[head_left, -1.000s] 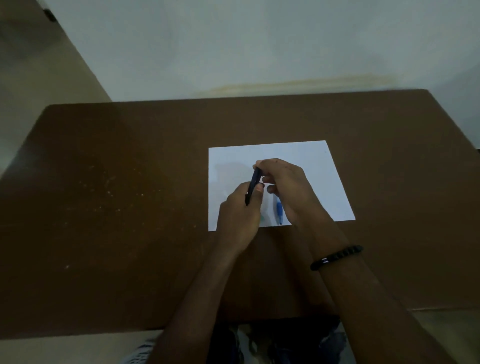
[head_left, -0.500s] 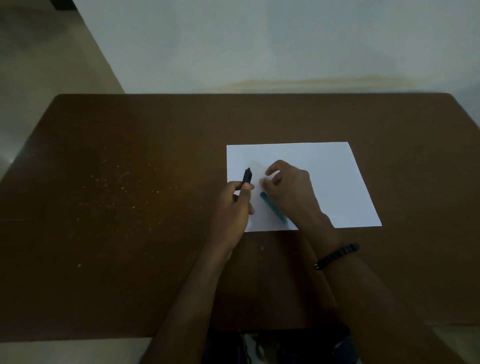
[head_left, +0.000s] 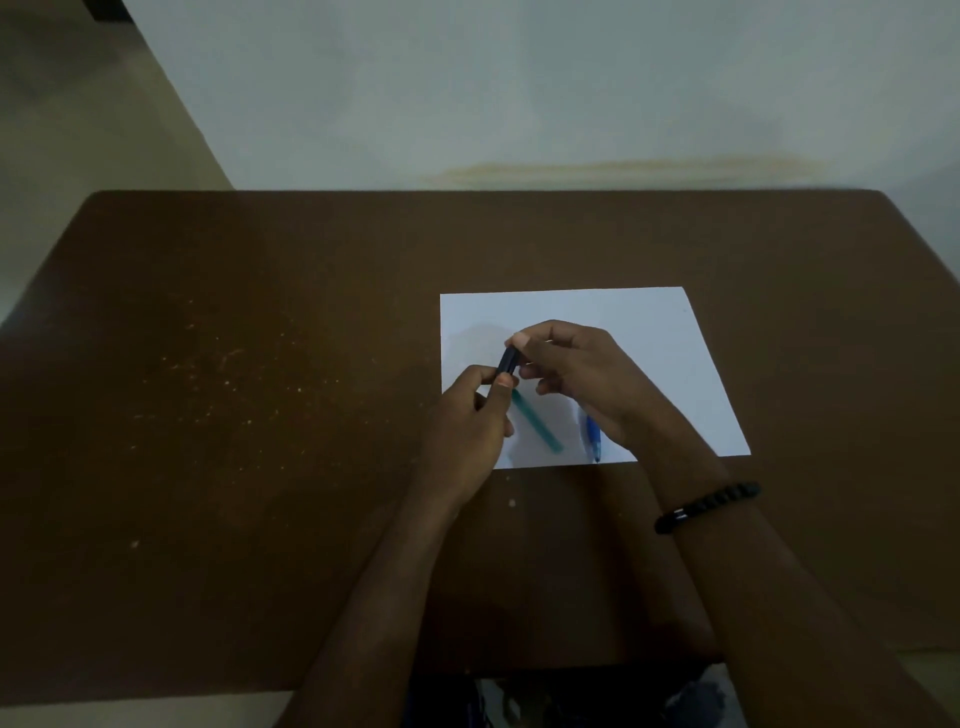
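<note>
Left pen (head_left: 537, 422) and right pen (head_left: 592, 437) lie on paper (head_left: 649, 332), on table (head_left: 260, 364)

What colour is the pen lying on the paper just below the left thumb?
The pen is teal green; the head view shows it.

A short black plastic pen (head_left: 508, 360) is above the white rectangular paper sheet (head_left: 649, 332); a thin teal pen (head_left: 537, 422) lies on it.

Table (head_left: 260, 519): dark brown, pale specks (head_left: 223, 374) across its left half.
Wall (head_left: 519, 93): pale grey, a yellowish stain (head_left: 623, 170) just above the table's far edge.
Floor (head_left: 78, 135): beige, far left.
Light: dim.
</note>
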